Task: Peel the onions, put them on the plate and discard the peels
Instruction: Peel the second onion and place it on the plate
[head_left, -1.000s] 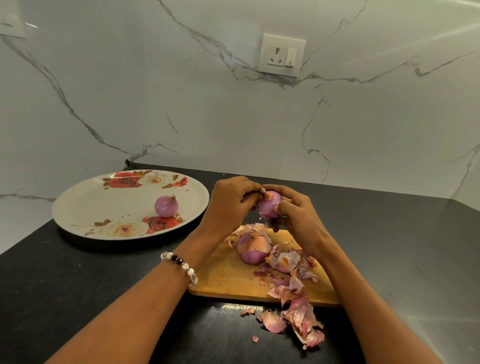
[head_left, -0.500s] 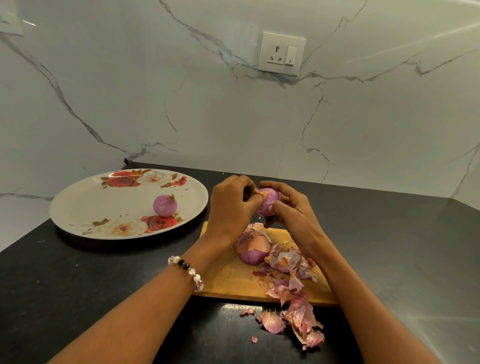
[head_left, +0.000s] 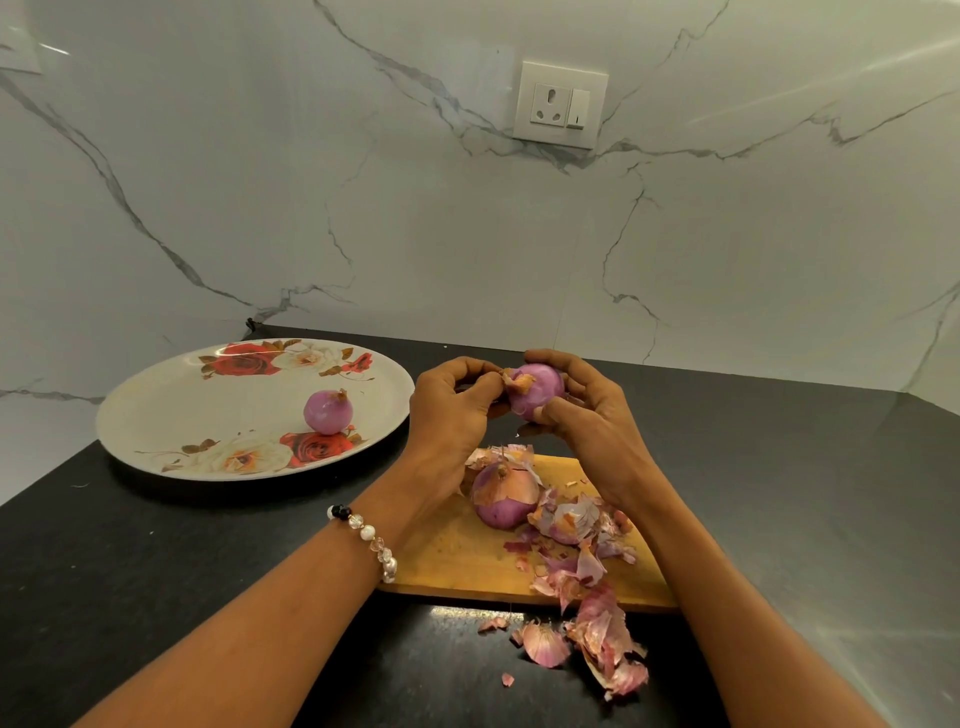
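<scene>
right hand (head_left: 587, 415) cradles onion (head_left: 537, 388) above cutting board (head_left: 457, 551) | left hand (head_left: 457, 410) pinches its dry skin (head_left: 517, 382) | risk: slick bulb slips, drops beyond board | peels (head_left: 597, 623) spill off board's near edge

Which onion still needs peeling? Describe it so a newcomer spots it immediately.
Find the wooden cutting board on the black counter. The unpeeled onion sits at its far edge beside loose peels. Unlike the others, it wears papery orange-brown skin and no hand touches it.
</scene>
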